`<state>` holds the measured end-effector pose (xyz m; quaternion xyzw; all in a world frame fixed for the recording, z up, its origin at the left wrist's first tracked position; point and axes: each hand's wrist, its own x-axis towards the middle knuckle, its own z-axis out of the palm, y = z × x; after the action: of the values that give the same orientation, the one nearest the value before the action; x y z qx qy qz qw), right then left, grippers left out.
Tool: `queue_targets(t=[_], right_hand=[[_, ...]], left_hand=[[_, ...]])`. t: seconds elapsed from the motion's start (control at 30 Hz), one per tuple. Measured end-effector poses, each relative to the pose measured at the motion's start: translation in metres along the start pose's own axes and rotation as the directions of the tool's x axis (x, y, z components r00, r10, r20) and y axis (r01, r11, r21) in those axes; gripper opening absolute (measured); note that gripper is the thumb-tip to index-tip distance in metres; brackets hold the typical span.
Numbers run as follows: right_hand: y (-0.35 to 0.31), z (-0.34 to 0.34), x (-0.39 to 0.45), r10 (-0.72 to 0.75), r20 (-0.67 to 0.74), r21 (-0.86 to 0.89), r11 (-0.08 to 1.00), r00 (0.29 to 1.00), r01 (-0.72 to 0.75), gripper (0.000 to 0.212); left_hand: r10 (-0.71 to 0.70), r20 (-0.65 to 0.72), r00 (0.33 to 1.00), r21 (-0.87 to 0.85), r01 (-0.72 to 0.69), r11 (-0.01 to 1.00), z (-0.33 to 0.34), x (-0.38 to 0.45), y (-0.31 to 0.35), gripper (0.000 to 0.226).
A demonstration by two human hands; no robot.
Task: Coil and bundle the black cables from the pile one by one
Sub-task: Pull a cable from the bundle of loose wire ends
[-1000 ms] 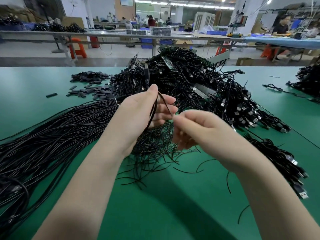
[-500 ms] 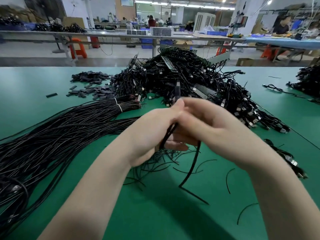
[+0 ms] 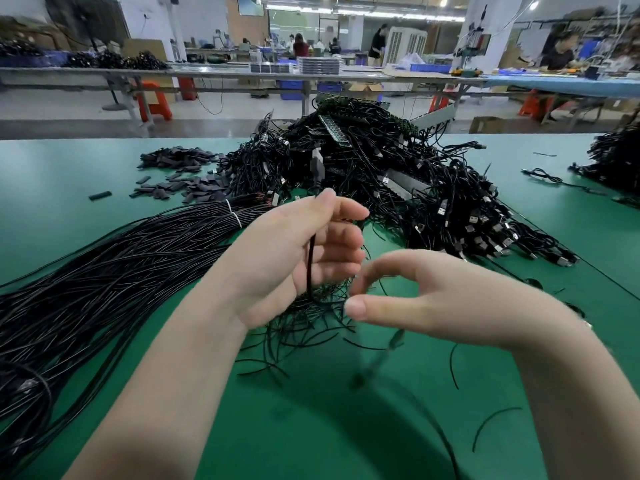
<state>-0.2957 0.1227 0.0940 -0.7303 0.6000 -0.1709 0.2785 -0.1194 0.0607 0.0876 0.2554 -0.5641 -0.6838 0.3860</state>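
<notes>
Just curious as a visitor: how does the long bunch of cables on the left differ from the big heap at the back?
The left bunch lies straight and parallel, tied with white bands; the back heap is tangled and piled high. The heap shows many metal plugs; the bunch shows mostly bare cord. Both are thin black cables on the green table.

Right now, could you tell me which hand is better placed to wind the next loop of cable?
Probably the right hand: it is free beside the cable, which the left hand already holds.
</notes>
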Motion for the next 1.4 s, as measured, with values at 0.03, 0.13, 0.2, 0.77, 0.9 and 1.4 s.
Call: queue_targets(t=[0.03, 0.13, 0.2, 0.77, 0.9, 1.4], right_hand=[[-0.002, 0.004, 0.002, -0.028, -0.037, -0.029, 0.999, 0.999, 0.027, 0.061], [-0.011, 0.018, 0.011, -0.137, -0.113, 0.158, 0.975, 0.984, 0.154, 0.036], [-0.016, 0.025, 0.014, -0.148, -0.056, 0.280, 0.947, 0.987, 0.158, 0.023], [-0.003, -0.007, 0.002, -0.057, -0.050, 0.802, 0.593, 0.997, 0.075, 0.031], [-0.021, 0.010, 0.001, -0.253, -0.083, 0.703, 0.671, 0.964, 0.236, 0.023], [0.005, -0.007, 0.009, -0.024, -0.147, 0.706, 0.698, 0.989, 0.122, 0.041]], left_hand=[[0.010, 0.039, 0.999, -0.027, -0.009, 1.000, 0.001, 0.000, -0.001, 0.040], [0.052, 0.103, 0.993, -0.075, -0.044, 0.996, 0.005, -0.001, -0.001, 0.032], [0.079, 0.091, 0.993, -0.112, -0.068, 0.991, 0.005, -0.001, 0.001, 0.031], [-0.262, 0.193, 0.946, 0.414, 0.164, 0.895, -0.003, -0.005, 0.000, 0.048], [-0.061, 0.065, 0.996, 0.181, 0.048, 0.982, -0.005, -0.002, 0.003, 0.053], [-0.317, 0.189, 0.929, 0.527, 0.176, 0.831, 0.005, -0.010, 0.011, 0.048]])
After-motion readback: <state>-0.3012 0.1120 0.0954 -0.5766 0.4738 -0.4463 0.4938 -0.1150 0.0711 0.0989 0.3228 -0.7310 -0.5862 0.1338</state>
